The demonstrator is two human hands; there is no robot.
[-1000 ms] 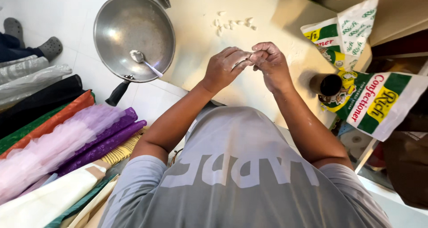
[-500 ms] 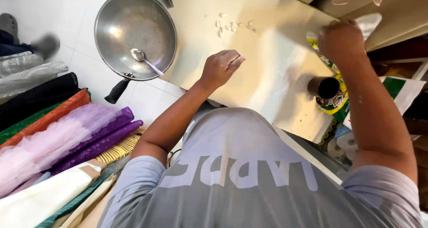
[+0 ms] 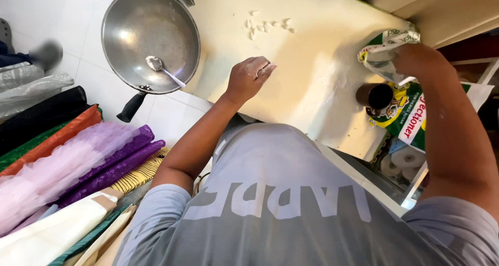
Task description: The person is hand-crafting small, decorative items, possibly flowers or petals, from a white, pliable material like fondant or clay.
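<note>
Your left hand (image 3: 250, 78) rests loosely curled on the cream surface (image 3: 312, 68), pinching a small white piece; your right hand (image 3: 416, 61) grips the crumpled green-and-white plastic bag (image 3: 382, 48).

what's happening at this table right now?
A person in a grey shirt leans over a cream table. The left hand rests on the tabletop, fingers curled around something small and pale that is too small to identify. The right hand is out at the table's right edge, gripping the top of a green and white plastic bag beside a dark cup. A few small white pieces lie at the far side, and a metal pan holding a spoon sits to the left.
</note>
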